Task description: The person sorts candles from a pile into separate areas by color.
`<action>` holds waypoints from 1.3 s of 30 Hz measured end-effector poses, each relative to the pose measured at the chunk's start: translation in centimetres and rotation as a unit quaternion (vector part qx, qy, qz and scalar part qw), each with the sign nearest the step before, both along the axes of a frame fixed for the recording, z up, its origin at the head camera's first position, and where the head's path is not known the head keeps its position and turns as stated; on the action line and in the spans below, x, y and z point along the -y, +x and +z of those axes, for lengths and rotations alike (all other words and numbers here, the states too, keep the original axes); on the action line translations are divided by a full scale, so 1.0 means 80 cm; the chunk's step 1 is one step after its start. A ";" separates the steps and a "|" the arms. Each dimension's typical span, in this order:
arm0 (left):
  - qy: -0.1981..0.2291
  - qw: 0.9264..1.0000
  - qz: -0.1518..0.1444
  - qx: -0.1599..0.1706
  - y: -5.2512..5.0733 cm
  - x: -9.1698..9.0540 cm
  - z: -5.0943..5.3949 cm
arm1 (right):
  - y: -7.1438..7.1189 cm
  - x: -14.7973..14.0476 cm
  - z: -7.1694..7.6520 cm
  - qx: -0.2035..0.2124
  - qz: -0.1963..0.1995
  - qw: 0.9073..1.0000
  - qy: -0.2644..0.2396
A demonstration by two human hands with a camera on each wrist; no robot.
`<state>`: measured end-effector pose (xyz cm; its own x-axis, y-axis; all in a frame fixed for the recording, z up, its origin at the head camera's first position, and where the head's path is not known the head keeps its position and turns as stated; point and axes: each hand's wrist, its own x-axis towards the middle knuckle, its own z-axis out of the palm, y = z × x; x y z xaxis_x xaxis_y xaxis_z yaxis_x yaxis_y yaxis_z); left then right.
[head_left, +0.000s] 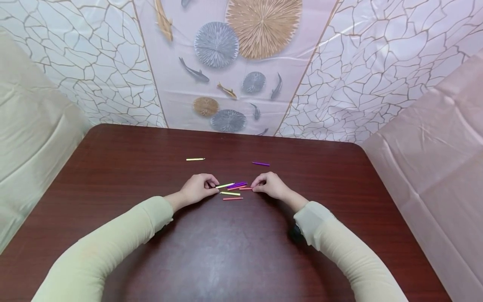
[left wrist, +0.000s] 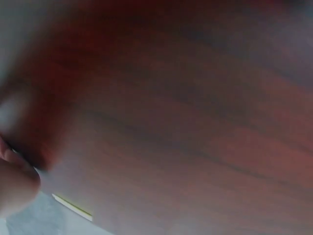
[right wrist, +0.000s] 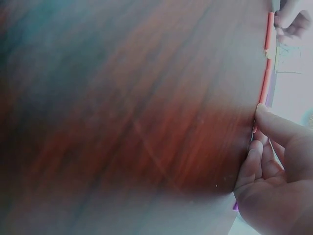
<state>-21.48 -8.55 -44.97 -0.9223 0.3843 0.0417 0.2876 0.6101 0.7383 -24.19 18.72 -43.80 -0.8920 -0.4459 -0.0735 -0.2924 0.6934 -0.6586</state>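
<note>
Left hand (head_left: 198, 187): grasping, thumb and fingertips pinching the outer end of a yellow stick (head_left: 227, 184). Right hand (head_left: 272, 186): likewise grasping, pinching the outer end of a red stick (head_left: 245, 188); the right wrist view shows its thumb laid on that stick. The left wrist view shows too little of its hand to add to this.

The end grip appears chosen because the sticks are thin and lie low, leaving room for fingertips only. The hands come in from opposite sides, which presumably stops either one covering the cluster between them.

Both held sticks point inward to that cluster, where purple sticks (head_left: 238, 184) and a second red stick (head_left: 236, 188) lie close together; overlaps there cannot be settled. A loose yellow stick (head_left: 230, 193) and a loose red stick (head_left: 232, 199) lie just nearer the person. A far yellow stick (head_left: 195, 159) and a far purple stick (head_left: 260, 164) lie apart, beyond the hands.

Appearance: slim, straight, brightly coloured, similar in length, some with a narrower tip, rather candle-like. All stand out against the dark red-brown surface (head_left: 211, 251).
</note>
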 end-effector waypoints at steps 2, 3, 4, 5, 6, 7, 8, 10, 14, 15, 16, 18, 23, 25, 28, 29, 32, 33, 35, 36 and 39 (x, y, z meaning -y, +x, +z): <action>-0.017 1.000 0.008 -0.004 0.002 -0.003 -0.002 | 0.000 0.000 0.000 -0.003 0.003 1.000 -0.001; -0.024 1.000 0.012 -0.005 0.002 -0.005 -0.002 | 0.000 0.000 0.000 -0.004 0.002 1.000 -0.002; -0.029 0.999 0.016 -0.006 0.002 -0.006 -0.002 | 0.001 0.000 0.000 -0.003 0.001 1.000 -0.003; -0.033 0.999 0.020 -0.007 0.002 -0.007 -0.002 | 0.001 0.000 0.000 -0.006 0.003 1.000 -0.003; -0.036 0.999 0.022 -0.007 0.002 -0.008 -0.001 | 0.001 0.000 0.000 -0.006 0.003 1.000 -0.003; -0.037 0.999 0.023 -0.005 0.002 -0.008 0.000 | 0.001 0.000 0.000 -0.004 0.002 1.000 -0.003; -0.039 0.999 0.025 -0.005 0.002 -0.009 0.000 | 0.001 0.000 0.000 -0.005 0.003 1.000 -0.002; -0.041 0.999 0.026 -0.004 0.003 -0.009 0.001 | 0.002 0.001 0.001 -0.004 0.003 1.000 -0.003; -0.047 0.998 0.034 -0.007 0.002 -0.009 0.001 | 0.002 0.001 0.003 0.000 0.003 1.000 -0.004; -0.048 0.998 0.037 -0.008 0.002 -0.010 0.001 | 0.003 0.001 0.003 0.002 0.001 1.000 -0.004; -0.050 0.998 0.039 -0.007 0.002 -0.010 0.001 | 0.003 0.002 0.003 0.004 -0.002 1.000 -0.005; -0.052 0.998 0.042 -0.008 0.003 -0.010 0.001 | 0.002 0.001 0.003 0.005 -0.002 1.000 -0.004; -0.055 0.998 0.043 -0.010 0.004 -0.010 0.003 | 0.001 0.000 0.002 0.000 0.000 1.000 -0.003; -0.056 0.997 0.043 -0.010 0.004 -0.011 0.003 | 0.001 0.000 0.001 -0.002 0.001 1.000 -0.001; -0.057 0.997 0.044 -0.008 0.004 -0.011 0.003 | 0.001 -0.001 0.001 -0.002 0.000 1.000 0.000; -0.057 0.997 0.045 -0.007 0.004 -0.012 0.003 | 0.002 -0.001 0.001 -0.003 0.003 1.000 0.000; -0.057 0.997 0.048 -0.007 0.004 -0.012 0.002 | 0.002 -0.001 0.002 -0.009 0.009 1.000 0.000; -0.057 0.997 0.049 -0.008 0.004 -0.012 0.002 | 0.002 -0.001 0.002 -0.011 0.011 1.000 0.000; -0.056 0.997 0.049 -0.009 0.004 -0.012 0.002 | 0.002 0.000 0.003 -0.011 0.014 1.000 0.000; -0.056 0.997 0.049 -0.008 0.004 -0.012 0.002 | 0.002 0.000 0.003 -0.012 0.014 1.000 0.001; -0.057 0.997 0.048 -0.008 0.003 -0.012 0.001 | -0.001 0.000 0.003 -0.013 0.012 1.000 0.002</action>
